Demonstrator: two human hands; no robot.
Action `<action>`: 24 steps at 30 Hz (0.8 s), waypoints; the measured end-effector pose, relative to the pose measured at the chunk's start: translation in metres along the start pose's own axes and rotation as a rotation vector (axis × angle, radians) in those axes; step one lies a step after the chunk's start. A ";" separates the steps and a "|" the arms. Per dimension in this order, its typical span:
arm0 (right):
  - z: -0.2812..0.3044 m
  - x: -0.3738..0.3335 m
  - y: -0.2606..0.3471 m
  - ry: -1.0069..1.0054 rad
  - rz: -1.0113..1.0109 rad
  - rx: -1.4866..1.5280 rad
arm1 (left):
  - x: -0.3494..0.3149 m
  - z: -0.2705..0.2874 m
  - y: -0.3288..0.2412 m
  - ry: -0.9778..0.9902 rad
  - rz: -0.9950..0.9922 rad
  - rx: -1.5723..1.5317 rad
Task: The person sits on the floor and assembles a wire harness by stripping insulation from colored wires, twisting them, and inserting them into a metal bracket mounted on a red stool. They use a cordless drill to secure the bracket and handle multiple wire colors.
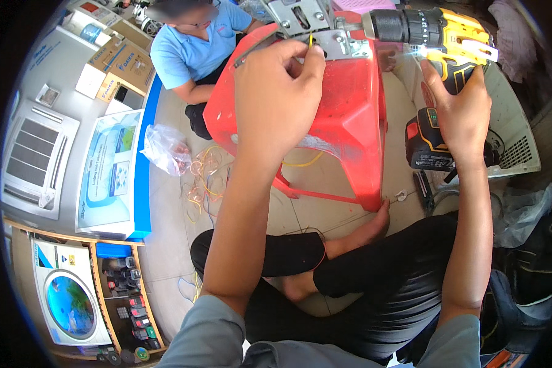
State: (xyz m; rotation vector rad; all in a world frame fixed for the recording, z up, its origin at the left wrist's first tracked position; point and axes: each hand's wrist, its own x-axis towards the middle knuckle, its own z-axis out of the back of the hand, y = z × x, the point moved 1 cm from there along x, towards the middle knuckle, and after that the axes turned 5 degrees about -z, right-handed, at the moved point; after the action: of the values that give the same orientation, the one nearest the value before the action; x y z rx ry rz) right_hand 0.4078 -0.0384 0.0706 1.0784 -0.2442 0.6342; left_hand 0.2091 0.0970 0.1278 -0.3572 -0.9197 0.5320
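Left hand [277, 101]: raised over the red plastic stool [343, 104], at the near left of a metal bracket [299, 17]. Thumb and forefinger curl in close together beside a thin yellow piece [311, 41]; cannot tell whether they clamp it or the bracket. Other fingers partly hidden.

Right hand [465, 113]: fingers wrapped around the grip of a yellow-and-black cordless drill [466, 35], to the right of the stool. Drill nose faces left, toward the bracket; a bright light shows below the chuck. Contact at the tip is not clear. Black battery at the drill's base, below the hand.

Bracket: on the far part of the stool seat, holes and slots visible, upper part cut off by the picture edge.

Surroundings: pale basket [522, 153] with slotted wall, right of the drill. Clear plastic bag [165, 150] and tangled wires [197, 164] on the tiled floor [291, 213], left of the stool. Co-worker in a light blue shirt [181, 56], far left, beyond the stool.
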 end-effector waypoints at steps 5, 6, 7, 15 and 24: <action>-0.001 0.000 -0.001 -0.003 0.015 0.020 | 0.002 0.005 -0.002 0.062 0.102 -0.109; 0.001 -0.001 0.002 0.002 0.017 0.045 | 0.002 0.006 -0.002 0.069 0.095 -0.117; 0.001 -0.002 0.002 -0.001 0.020 0.058 | 0.002 0.006 -0.002 0.064 0.090 -0.100; -0.003 0.000 -0.006 -0.041 0.061 0.044 | 0.000 0.008 -0.004 0.059 0.107 -0.114; -0.002 -0.002 -0.006 -0.076 0.093 0.050 | 0.004 0.003 0.001 0.077 0.058 -0.126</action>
State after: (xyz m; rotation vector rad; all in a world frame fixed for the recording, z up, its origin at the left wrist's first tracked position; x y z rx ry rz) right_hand 0.4096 -0.0391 0.0648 1.1459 -0.3477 0.6863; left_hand 0.2082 0.1005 0.1315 -0.5169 -0.8721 0.5113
